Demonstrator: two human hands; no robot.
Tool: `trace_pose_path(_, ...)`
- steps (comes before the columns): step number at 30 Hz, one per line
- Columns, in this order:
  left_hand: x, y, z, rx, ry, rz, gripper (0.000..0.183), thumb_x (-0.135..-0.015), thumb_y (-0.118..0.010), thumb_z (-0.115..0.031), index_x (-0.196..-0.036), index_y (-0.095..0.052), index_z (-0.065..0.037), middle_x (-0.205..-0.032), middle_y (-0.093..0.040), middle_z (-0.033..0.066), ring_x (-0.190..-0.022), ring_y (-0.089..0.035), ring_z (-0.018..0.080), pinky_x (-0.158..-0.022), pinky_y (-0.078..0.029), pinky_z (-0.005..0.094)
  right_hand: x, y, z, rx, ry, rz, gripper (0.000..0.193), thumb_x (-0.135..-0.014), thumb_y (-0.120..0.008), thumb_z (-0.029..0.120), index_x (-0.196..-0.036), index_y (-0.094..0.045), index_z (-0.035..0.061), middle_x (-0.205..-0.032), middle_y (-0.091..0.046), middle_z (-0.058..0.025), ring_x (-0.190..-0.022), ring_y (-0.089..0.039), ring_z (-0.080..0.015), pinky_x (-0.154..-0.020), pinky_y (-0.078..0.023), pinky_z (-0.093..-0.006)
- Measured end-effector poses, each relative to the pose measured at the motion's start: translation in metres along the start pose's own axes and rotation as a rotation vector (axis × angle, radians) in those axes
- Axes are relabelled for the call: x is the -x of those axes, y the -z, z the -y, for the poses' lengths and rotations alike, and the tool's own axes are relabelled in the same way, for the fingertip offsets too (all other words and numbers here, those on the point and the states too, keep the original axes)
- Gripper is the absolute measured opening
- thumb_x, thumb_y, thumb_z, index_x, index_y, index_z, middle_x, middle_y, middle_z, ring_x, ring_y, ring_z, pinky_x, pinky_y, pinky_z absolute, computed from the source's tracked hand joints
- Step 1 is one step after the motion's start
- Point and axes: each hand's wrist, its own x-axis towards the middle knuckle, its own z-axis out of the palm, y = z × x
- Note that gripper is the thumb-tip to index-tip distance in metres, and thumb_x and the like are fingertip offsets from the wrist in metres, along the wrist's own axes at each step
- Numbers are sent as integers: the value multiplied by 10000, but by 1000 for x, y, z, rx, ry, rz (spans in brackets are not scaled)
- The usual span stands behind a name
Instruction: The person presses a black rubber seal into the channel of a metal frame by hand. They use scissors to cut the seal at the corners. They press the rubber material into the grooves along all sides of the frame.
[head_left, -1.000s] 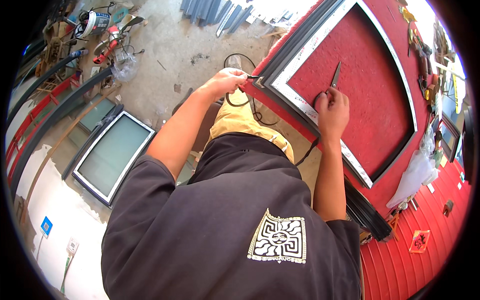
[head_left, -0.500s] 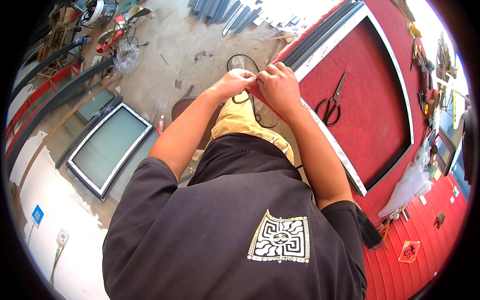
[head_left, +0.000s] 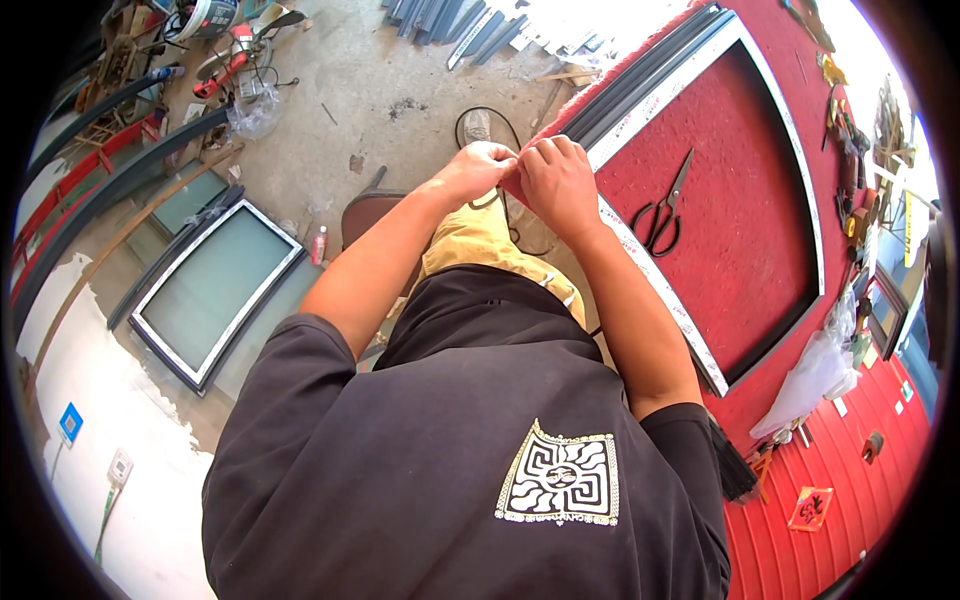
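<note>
My left hand and my right hand meet fingertip to fingertip over my lap, beside the red table's left edge. Both are closed in a pinch, and what lies between the fingers is too small and hidden to make out. Below and around them a thin black cord curves in loops. Right of my right hand, a window frame with white film on its face lies on the red table covering. Black-handled scissors rest inside the frame, blades pointing away from me.
Dark profile strips lie along the table's far left edge. Hand tools and a clear plastic bag line its right side. A stool stands left of my leg. A glazed window leans at left, near a red bottle.
Both hands stay pinched together in nearly the same place, with only slight shifts of the fingers. The view has moved a little; the scissors and frame lie as before.
</note>
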Motion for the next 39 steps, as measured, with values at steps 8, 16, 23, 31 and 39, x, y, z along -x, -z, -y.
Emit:
trace_pose_path(8, 2, -6, -5, 58, -12, -16, 220, -1139, -634, -166, -1112, -766, 9, -1005, -791, 65, -898, -744, 147, -866, -608, 328, 6, -2, 2, 8, -35, -14, 105, -925, -713, 198, -950, -654, 115, -986, -661, -70, -1020, -652, -290, -936, -523, -440)
trace_pose_path(16, 4, -12, -1, 73, 10, -50, 237, -1137, -650, -187, -1136, -770, 17, -1004, -784, 65, -907, -731, 148, -866, -596, 333, 9, 0, 1, 71, 68, -20, 110, -915, -709, 205, -943, -643, 122, -969, -639, -65, -1041, -644, -278, -994, -512, -443)
trace_pose_path(23, 15, -12, -5, 186, 27, -39, 220, -1127, -669, -206, -1178, -779, -23, -1012, -782, 23, -875, -692, 100, -794, -560, 281, 16, -5, 9, 114, 3, -81, 129, -916, -738, 213, -942, -656, 116, -992, -669, -70, -1118, -660, -274, -1055, -502, -456)
trace_pose_path(31, 12, -16, 1, 128, 97, -83, 198, -1125, -663, -197, -1219, -773, -62, -1034, -771, -12, -813, -610, 57, -727, -500, 252, 19, -5, 10, 41, 0, -140, 152, -874, -792, 159, -939, -664, 108, -979, -674, -70, -1140, -668, -277, -1037, -515, -468)
trace_pose_path(39, 18, -8, -3, 4, -17, -43, 266, -1117, -661, -161, -1305, -747, 7, -1167, -782, 53, -1035, -702, 115, -957, -567, 302, 22, 4, 11, -74, -167, -268, 178, -887, -825, 134, -1018, -705, 120, -1061, -708, -62, -1157, -668, -321, -1021, -497, -484)
